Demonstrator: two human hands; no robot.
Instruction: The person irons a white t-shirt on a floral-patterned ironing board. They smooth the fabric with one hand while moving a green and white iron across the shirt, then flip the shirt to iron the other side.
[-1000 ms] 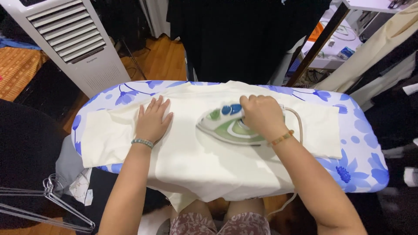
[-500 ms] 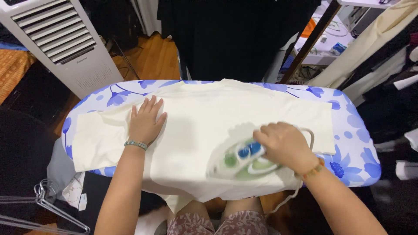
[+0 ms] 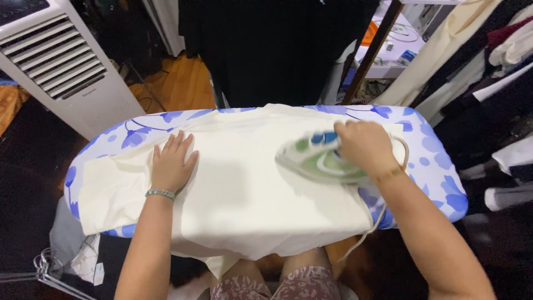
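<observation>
A cream garment [image 3: 244, 183] lies spread over an ironing board [image 3: 438, 161] with a white cover and blue flowers. My left hand [image 3: 172, 164] rests flat on the cloth at the left, fingers apart, a beaded bracelet on the wrist. My right hand [image 3: 361, 145] grips the handle of a green and white iron [image 3: 319, 161], which sits on the garment's right part and is blurred by motion. The iron's cord [image 3: 383, 211] loops past my wrist and drops over the board's near edge.
A white tower fan or air cooler [image 3: 61, 66] stands at the back left. Dark clothes [image 3: 272, 44] hang behind the board, more garments [image 3: 488, 61] at the right. Wire hangers [image 3: 44, 266] lie low at the left. My knees [image 3: 277, 283] are under the board.
My right hand has moved the iron from the near right part of the garment back up toward the far edge. My left hand has stayed flat on the cloth.
</observation>
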